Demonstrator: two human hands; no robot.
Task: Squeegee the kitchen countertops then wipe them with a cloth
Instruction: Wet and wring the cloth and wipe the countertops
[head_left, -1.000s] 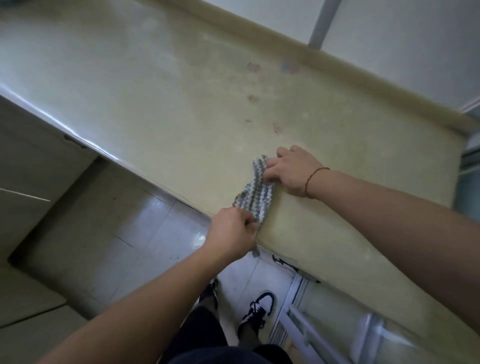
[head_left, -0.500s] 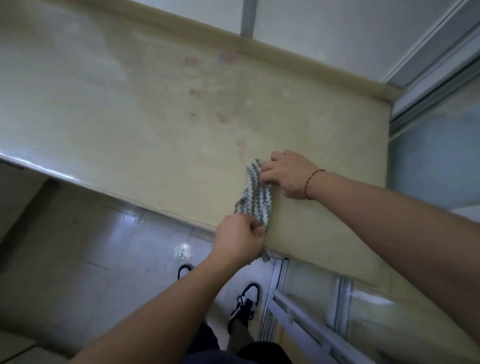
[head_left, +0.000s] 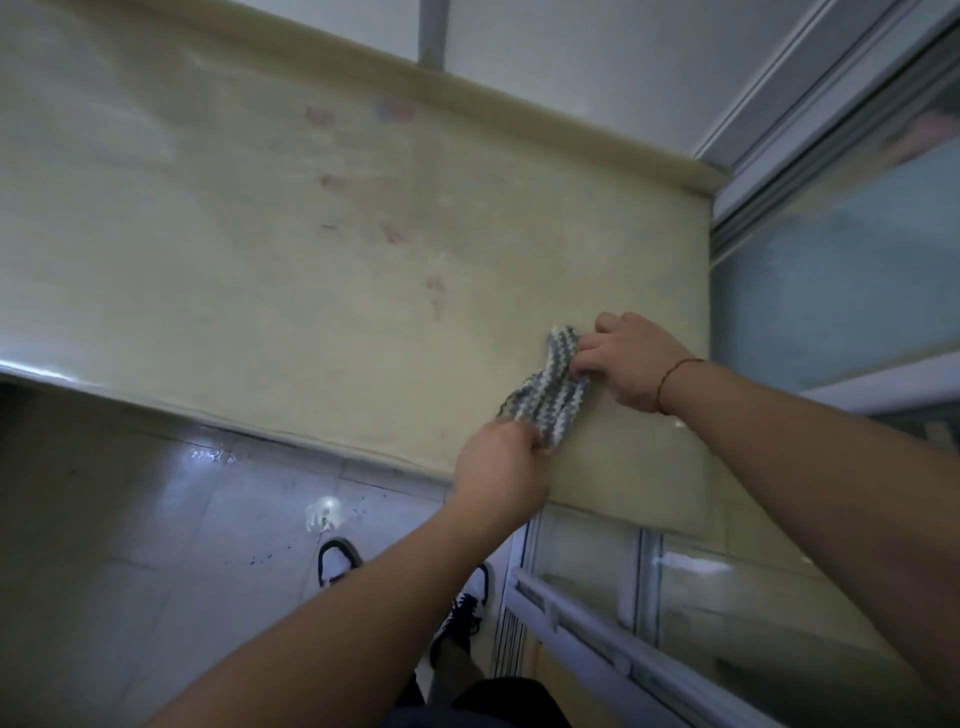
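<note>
Cloth (head_left: 551, 396) gripped between left hand (head_left: 501, 470) and right hand (head_left: 631, 361), near countertop (head_left: 260, 270) front edge.

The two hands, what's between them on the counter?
In the head view, the striped cloth spans the gap: the left hand grips its near end, the right hand its far end, over the counter.

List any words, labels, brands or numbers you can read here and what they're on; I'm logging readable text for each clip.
None can be read.
The striped cloth, held by the left hand and the right hand, shows only a knit pattern.
The countertop bears reddish stains, no writing.
The shoes show no legible brand.
</note>
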